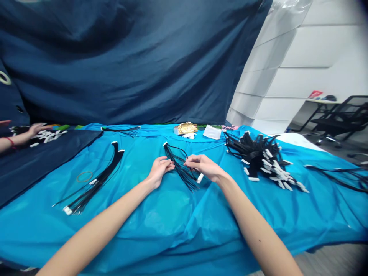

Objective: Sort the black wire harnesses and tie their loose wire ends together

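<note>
In the middle of the blue-covered table lies a wire harness (180, 168) of thin black wires, with a white connector (165, 144) at its far end. My left hand (160, 171) touches the left side of these wires, its fingers bent together. On the other side, my right hand (202, 166) pinches a black wire of the bundle between thumb and fingers. A white connector (200, 178) sits just below that hand. To the left rests another black harness (99, 180) with white connectors at both ends.
A large pile of black harnesses (255, 153) with white connectors lies to the right, more black wires (339, 176) beyond it. A rubber band (84, 176) is at left. A gold packet (186, 128) and white packet (212, 132) lie behind. Another person's hand (36, 129) is at far left.
</note>
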Action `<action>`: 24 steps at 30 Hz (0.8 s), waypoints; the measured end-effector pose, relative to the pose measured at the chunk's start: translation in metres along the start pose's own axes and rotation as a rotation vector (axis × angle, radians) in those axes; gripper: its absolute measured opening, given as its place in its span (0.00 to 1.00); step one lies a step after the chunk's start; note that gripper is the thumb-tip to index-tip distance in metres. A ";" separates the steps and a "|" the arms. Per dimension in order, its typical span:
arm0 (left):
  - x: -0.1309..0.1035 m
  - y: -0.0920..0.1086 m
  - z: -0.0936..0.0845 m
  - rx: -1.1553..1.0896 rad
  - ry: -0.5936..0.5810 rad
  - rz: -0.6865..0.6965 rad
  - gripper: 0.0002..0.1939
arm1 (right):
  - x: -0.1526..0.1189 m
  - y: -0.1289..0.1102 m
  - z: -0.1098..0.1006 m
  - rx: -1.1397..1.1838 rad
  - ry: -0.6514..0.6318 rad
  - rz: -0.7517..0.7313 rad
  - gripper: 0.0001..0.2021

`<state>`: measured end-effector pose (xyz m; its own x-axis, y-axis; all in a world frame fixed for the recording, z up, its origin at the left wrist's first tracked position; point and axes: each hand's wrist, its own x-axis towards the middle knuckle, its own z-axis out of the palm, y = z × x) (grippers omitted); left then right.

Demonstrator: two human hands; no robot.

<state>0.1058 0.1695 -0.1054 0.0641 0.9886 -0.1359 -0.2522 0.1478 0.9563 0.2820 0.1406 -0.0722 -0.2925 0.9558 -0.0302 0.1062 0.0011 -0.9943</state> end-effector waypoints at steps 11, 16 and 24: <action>0.000 0.012 -0.001 0.006 0.002 0.059 0.17 | 0.006 0.004 0.007 0.378 0.025 0.096 0.16; 0.004 0.016 -0.005 0.005 0.045 0.093 0.19 | 0.007 0.001 0.007 0.461 0.127 0.069 0.16; 0.007 0.020 -0.005 -0.037 0.116 0.134 0.16 | 0.009 0.003 0.005 0.517 0.143 -0.021 0.16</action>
<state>0.0963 0.1794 -0.0881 -0.0836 0.9957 -0.0393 -0.2864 0.0138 0.9580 0.2749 0.1478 -0.0757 -0.1533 0.9877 -0.0316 -0.3909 -0.0900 -0.9160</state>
